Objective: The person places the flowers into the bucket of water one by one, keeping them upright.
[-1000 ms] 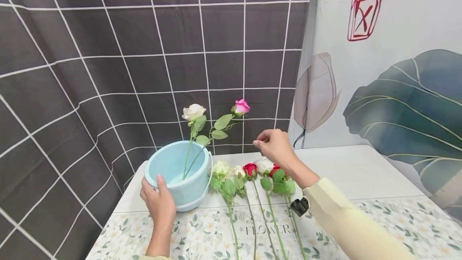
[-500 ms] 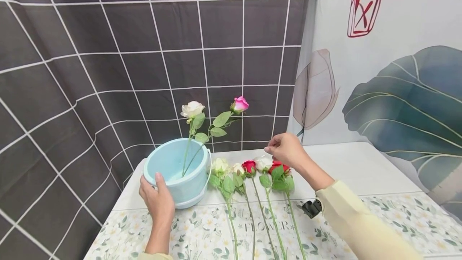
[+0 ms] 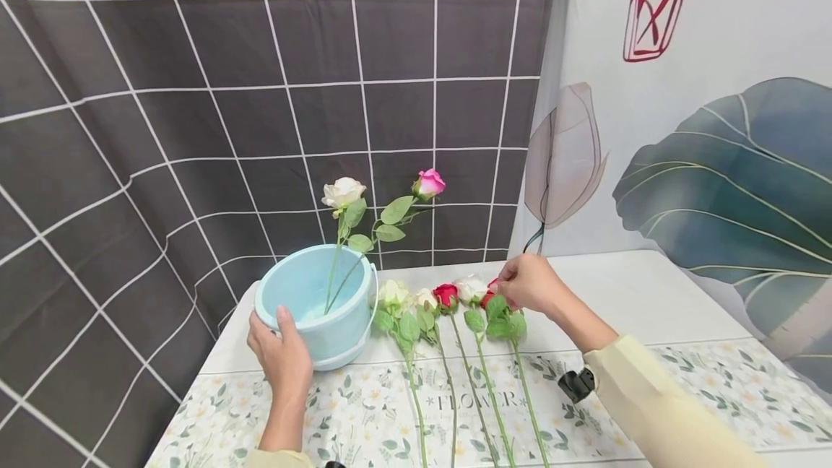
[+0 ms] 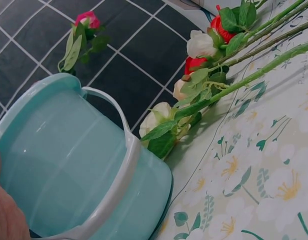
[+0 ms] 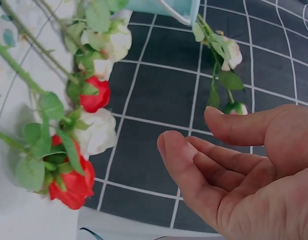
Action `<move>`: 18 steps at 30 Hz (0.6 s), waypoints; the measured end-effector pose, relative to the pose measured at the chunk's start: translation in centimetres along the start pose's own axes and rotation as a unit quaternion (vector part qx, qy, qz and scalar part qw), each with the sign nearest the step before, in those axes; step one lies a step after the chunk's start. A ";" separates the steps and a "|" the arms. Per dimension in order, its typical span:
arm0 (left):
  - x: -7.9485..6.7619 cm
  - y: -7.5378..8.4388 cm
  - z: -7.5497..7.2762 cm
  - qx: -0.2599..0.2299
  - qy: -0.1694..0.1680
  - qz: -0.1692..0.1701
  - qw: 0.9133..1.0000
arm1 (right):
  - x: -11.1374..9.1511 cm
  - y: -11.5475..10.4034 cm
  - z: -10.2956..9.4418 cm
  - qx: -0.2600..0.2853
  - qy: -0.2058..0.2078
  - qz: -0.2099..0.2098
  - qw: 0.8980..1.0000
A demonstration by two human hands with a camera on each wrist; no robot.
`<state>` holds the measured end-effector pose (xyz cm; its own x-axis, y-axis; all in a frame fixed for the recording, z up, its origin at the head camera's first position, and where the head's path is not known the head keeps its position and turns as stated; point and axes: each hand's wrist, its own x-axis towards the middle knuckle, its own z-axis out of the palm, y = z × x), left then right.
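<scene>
My left hand (image 3: 284, 361) grips the near left side of a light blue bucket (image 3: 334, 338), thumb at its rim, other fingers against the outer wall. A cream rose (image 3: 343, 192) and a pink rose (image 3: 429, 183) stand in the bucket, leaning right. Over the rightmost red rose (image 5: 74, 185) is my right hand (image 3: 534, 282), partly covering that bloom in the head view. Its fingers (image 5: 181, 150) are loosely bent, with a gap to the thumb and nothing between them in the right wrist view. The bucket's pale handle (image 4: 125, 165) hangs down its side.
Left of that red rose lie a white rose (image 3: 471, 287), another red rose (image 3: 445, 296) and paler roses (image 3: 393, 295), stems toward me. A flower-print cloth (image 3: 351, 417) covers the near table. Dark gridded fabric (image 3: 312, 121) hangs behind, a leaf-print curtain (image 3: 585, 42) at right.
My right hand has moved right and down, from above the white rose to the rightmost red rose. My left hand stays on the bucket; the whole head view has shifted slightly.
</scene>
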<state>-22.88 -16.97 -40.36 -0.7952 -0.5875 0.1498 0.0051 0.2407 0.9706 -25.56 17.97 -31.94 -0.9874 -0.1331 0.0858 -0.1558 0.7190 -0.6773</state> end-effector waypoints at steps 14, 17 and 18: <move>0.1 0.0 0.0 -0.002 -0.002 0.005 1.000 | -1.7 2.4 1.1 0.030 -0.068 0.089 0.993; 0.1 0.0 0.0 -0.002 -0.001 0.006 1.000 | -2.2 3.0 1.6 0.024 -0.076 0.101 0.992; 0.0 0.0 0.0 -0.002 0.000 0.006 1.000 | -2.4 3.2 1.8 0.021 -0.079 0.104 0.991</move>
<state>-22.93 -16.97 -40.35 -0.7948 -0.5849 0.1619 0.0170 0.2452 0.9693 -23.62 19.33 -35.60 -0.9806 -0.0921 -0.1728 0.0562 0.7129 -0.6990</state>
